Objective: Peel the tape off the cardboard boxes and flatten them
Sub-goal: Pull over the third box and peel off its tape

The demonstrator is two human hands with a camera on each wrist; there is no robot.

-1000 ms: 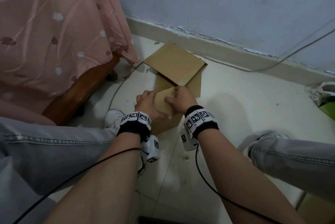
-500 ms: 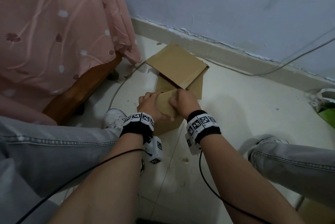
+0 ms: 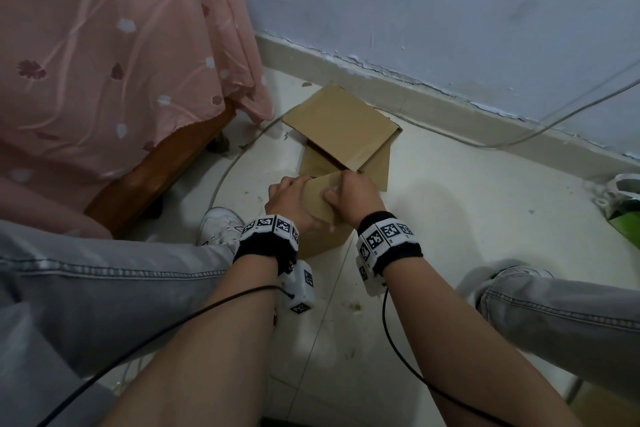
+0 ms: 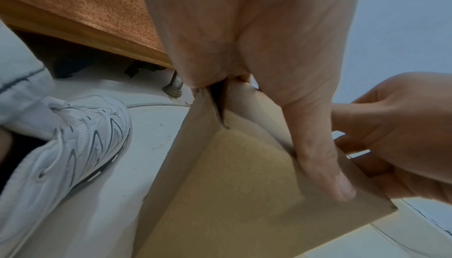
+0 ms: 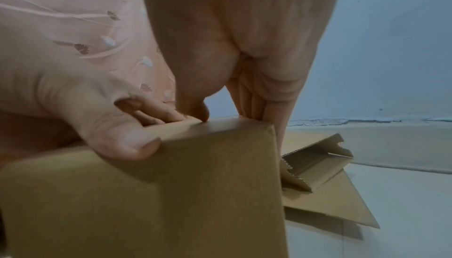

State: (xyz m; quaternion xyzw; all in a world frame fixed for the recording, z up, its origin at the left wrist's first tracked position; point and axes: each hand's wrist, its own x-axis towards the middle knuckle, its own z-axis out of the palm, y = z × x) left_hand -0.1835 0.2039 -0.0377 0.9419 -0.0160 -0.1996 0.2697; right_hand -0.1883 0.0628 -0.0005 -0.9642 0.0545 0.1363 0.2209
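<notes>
Cardboard, plain brown, fills the middle of the floor: a small upright box (image 3: 322,232) stands between the person's knees, and both hands are on its top. The left hand (image 3: 289,196) grips the box's left top edge, thumb (image 4: 320,157) laid flat down the near panel and fingers curled over the rim. The right hand (image 3: 353,194) clamps the right top corner, thumb (image 5: 195,107) pressed on the upper face and fingers wrapped down the far side. The two hands nearly touch over the flap. Whether any tape is under the fingers, I cannot tell.

Just behind the box, toward the wall, lies a second piece of cardboard (image 3: 341,125), opened out and partly folded on the floor, one panel raised. A white sneaker (image 3: 221,227) sits just left of the box. A pink patterned cloth (image 3: 114,56) hangs over a wooden frame (image 3: 152,170) at the left, and a thin cable (image 3: 519,139) runs along the skirting.
</notes>
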